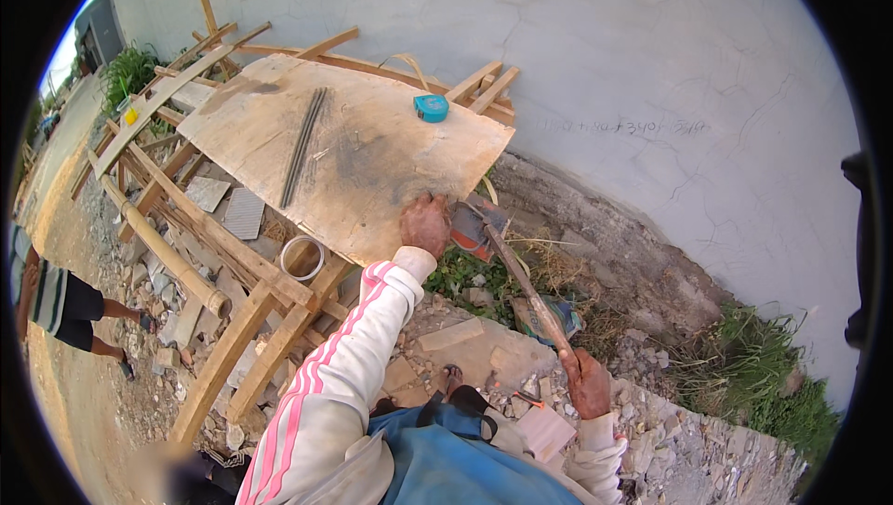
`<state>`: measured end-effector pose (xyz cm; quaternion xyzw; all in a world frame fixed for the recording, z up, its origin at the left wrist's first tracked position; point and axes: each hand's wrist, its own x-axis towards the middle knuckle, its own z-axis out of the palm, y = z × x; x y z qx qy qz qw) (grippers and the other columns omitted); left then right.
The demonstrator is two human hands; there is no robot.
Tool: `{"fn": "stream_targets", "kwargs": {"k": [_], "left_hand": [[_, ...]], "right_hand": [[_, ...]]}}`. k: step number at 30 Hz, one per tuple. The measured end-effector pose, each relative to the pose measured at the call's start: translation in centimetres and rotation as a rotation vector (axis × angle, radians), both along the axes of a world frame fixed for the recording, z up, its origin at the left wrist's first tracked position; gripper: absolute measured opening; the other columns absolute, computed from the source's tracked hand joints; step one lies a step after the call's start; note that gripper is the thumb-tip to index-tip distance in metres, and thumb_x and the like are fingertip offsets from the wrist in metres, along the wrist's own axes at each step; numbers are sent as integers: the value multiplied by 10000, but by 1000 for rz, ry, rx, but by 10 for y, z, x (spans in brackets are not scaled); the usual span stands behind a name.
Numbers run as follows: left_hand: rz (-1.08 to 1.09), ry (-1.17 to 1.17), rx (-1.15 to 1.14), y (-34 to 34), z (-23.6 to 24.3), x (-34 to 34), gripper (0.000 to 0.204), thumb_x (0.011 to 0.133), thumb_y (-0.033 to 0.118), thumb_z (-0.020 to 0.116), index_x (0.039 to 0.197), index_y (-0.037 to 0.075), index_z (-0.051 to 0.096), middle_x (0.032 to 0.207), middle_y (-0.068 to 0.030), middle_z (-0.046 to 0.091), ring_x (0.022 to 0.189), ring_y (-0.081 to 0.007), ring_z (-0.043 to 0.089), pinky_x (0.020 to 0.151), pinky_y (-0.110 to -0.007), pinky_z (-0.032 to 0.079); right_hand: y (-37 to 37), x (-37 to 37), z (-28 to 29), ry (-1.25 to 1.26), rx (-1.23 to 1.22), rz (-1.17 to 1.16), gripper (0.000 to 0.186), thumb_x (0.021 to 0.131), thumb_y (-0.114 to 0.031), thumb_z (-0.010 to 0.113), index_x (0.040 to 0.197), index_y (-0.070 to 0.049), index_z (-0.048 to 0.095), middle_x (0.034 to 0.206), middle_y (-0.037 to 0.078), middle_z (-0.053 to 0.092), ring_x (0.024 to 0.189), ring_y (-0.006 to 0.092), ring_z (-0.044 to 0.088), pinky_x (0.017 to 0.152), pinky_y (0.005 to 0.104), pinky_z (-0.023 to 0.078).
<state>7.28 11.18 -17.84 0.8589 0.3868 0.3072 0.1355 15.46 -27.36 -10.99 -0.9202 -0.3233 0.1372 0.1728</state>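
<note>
My left hand (425,224) is closed in a fist at the near right edge of a worn plywood board (372,147); what its fingers hold, if anything, is hidden. My right hand (588,384) grips the lower end of a long wooden-handled tool (532,296). The handle slants up to the left, and its dark head sits beside my left hand, past the board's edge. The head's exact kind is unclear. On the board lie a bundle of thin dark rods (304,147) and a teal tape measure (431,108).
Wooden beams (209,370) and a bamboo pole (167,249) frame the board's left side. A white ring (302,258) rests near the beams. Rubble covers the ground by a grey wall (633,49). Another person (70,300) stands at left; orange-handled pliers (528,399) lie near my feet.
</note>
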Motion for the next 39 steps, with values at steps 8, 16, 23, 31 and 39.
{"fn": "stream_targets", "kwargs": {"k": [8,16,23,31,39], "left_hand": [[-56,-252,131,-29,13,-19,224,842,182,676,1026,56,695,1032,-184,629,967,-399,608,857,-507,493],[-287,16,179,-71,16,-32,259,841,342,702,974,122,736,1029,-109,644,1013,-289,594,849,-468,422],[-271,12,177,-57,3,-22,160,853,302,685,884,169,769,953,-60,662,993,-268,603,862,-456,422],[-297,-30,183,-55,3,-24,153,861,279,665,878,164,764,942,-65,654,976,-272,605,851,-460,429],[-398,10,113,-46,5,-26,157,865,250,638,879,143,753,946,-80,644,995,-276,595,867,-457,435]], "right_hand": [[-1,-39,-22,-90,67,-69,481,1005,-518,512,953,-51,617,719,252,633,733,490,633,625,566,465],[1,-22,-1,84,145,11,490,1026,-462,526,881,3,583,644,213,512,603,385,519,578,471,415],[3,-20,20,55,88,40,464,1025,-437,537,881,2,578,684,257,545,661,470,552,584,491,420],[1,-24,8,94,121,37,438,1027,-431,541,907,-11,572,641,214,509,607,403,545,564,472,415],[-68,-28,47,739,101,-272,464,1022,-508,532,865,-74,572,582,-22,470,447,63,415,399,246,335]]}}
